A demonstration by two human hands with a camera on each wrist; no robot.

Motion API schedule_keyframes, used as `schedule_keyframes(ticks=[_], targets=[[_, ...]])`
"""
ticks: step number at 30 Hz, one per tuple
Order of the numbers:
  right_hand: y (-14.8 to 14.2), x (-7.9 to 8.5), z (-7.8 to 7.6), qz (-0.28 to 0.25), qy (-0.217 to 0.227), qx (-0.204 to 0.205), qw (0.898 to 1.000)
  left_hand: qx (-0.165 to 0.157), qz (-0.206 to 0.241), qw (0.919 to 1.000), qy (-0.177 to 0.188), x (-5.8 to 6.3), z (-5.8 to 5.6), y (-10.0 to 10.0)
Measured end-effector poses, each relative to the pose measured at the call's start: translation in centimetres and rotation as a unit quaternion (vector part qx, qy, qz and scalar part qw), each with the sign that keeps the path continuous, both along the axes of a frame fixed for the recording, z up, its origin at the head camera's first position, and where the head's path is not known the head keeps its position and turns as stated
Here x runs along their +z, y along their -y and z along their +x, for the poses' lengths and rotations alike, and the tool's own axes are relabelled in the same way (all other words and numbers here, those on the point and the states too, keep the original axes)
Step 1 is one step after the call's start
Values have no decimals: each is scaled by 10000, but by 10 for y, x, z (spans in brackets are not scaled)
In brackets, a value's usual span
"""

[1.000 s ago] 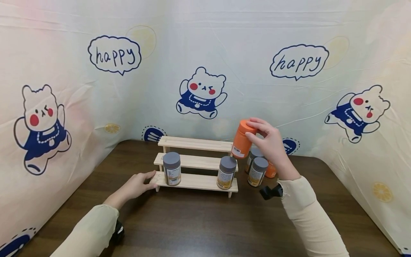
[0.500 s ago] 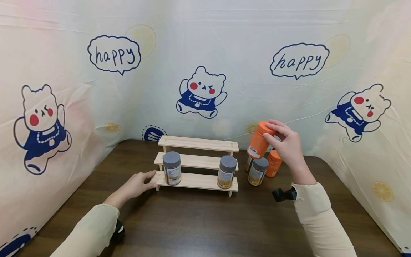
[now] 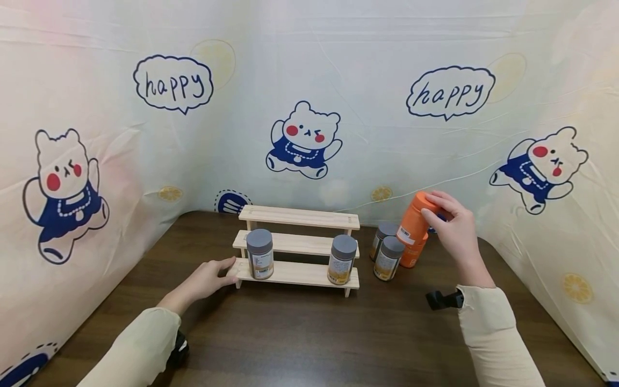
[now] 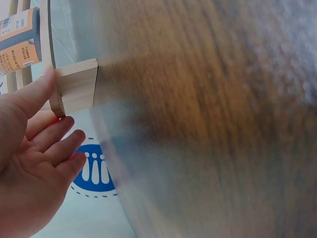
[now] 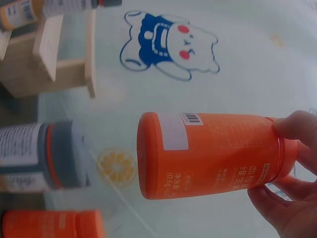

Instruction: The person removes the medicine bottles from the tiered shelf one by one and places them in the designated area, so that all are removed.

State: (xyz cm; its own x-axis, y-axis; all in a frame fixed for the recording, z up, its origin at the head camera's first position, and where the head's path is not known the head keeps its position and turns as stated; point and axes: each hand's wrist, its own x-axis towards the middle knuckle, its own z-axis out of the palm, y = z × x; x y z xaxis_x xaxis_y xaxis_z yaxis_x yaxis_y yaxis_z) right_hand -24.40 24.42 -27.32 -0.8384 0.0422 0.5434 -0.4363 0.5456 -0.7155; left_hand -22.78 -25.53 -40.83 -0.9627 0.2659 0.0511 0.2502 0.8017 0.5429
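Observation:
My right hand (image 3: 453,217) holds an orange bottle (image 3: 413,219) by its cap, tilted and raised off the table. In the right wrist view the orange bottle (image 5: 213,156) shows a white barcode label near its base, with thumb and fingers around the cap end. My left hand (image 3: 205,278) grips the left end of the lowest step of a three-step wooden display rack (image 3: 295,273). The left wrist view shows the thumb (image 4: 37,91) on the board's end. On that step stand two grey-capped jars, one on the left (image 3: 260,255) and one on the right (image 3: 342,260).
Right of the rack, two more grey-capped jars stand on the brown table (image 3: 309,333), one in front (image 3: 388,259) and one behind (image 3: 383,236). Beside them another orange bottle (image 3: 412,255) is partly covered by the held one. A printed cloth (image 3: 232,134) hangs behind and at the sides.
My right hand has carried the orange bottle rightward and slightly down, from beside the rack's upper step to over the other orange bottle. The left hand stays on the rack.

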Motion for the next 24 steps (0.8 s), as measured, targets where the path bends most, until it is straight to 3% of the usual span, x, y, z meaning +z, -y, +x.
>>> schedule_keyframes(ticks=[9,24], targets=[[-22,-20,-4,141,100,-345,9993,1,18,10000,31,2,1,-1],[-36,-67,-12,542,207,-502,9971,0,-6,10000,66,4,3,-2]])
